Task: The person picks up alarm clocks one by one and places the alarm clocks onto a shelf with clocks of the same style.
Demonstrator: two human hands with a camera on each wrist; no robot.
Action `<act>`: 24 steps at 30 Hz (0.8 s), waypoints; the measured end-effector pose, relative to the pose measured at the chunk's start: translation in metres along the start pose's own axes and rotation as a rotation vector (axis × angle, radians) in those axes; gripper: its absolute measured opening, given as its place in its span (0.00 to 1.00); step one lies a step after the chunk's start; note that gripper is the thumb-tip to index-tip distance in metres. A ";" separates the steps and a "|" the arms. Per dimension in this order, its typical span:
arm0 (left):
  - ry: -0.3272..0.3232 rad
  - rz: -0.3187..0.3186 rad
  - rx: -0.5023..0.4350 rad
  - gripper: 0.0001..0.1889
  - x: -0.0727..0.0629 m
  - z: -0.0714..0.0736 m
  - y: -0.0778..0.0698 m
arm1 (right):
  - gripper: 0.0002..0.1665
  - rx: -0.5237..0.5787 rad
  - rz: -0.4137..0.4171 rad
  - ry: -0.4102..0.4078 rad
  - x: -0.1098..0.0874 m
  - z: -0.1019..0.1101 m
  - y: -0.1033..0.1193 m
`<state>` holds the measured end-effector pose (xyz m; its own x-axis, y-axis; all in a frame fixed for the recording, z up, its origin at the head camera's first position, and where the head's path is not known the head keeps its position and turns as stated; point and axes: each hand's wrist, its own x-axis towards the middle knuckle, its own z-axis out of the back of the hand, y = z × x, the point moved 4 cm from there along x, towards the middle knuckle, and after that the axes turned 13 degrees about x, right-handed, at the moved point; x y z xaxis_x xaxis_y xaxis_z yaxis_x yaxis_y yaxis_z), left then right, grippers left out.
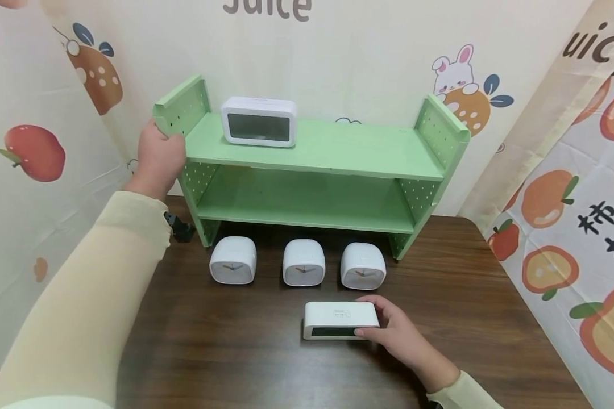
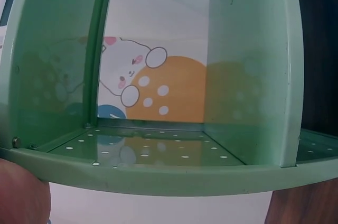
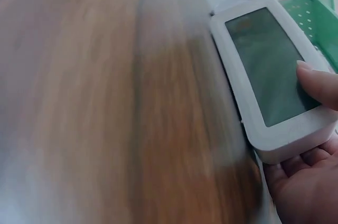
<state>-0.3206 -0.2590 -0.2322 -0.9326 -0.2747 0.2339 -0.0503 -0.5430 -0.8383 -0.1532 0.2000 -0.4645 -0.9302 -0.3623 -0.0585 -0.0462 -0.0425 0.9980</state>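
one right hand (image 1: 398,334), thumb and fingers parted, grips a white clock (image 1: 332,314).

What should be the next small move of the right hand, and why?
Probably the right hand should raise the dark-screened device toward the upper shelf: the hand holds it by one end, a similar device stands on that shelf's left part, and bare space lies to the right.
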 end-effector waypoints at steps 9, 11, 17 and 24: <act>0.013 0.016 -0.037 0.30 0.000 -0.002 0.001 | 0.33 0.037 0.019 -0.026 0.002 -0.002 -0.005; 0.018 0.024 -0.040 0.29 0.000 -0.002 0.001 | 0.33 0.042 0.019 -0.026 0.002 -0.002 -0.005; 0.032 0.038 -0.023 0.29 0.002 -0.003 0.003 | 0.33 0.051 0.036 -0.041 0.001 0.001 -0.002; 0.012 0.044 -0.024 0.29 0.003 -0.002 0.005 | 0.31 0.048 0.072 -0.017 -0.001 0.007 0.010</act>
<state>-0.3238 -0.2615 -0.2369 -0.9382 -0.2887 0.1908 -0.0175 -0.5110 -0.8594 -0.1555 0.2067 -0.4542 -0.9379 -0.3467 0.0136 0.0041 0.0282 0.9996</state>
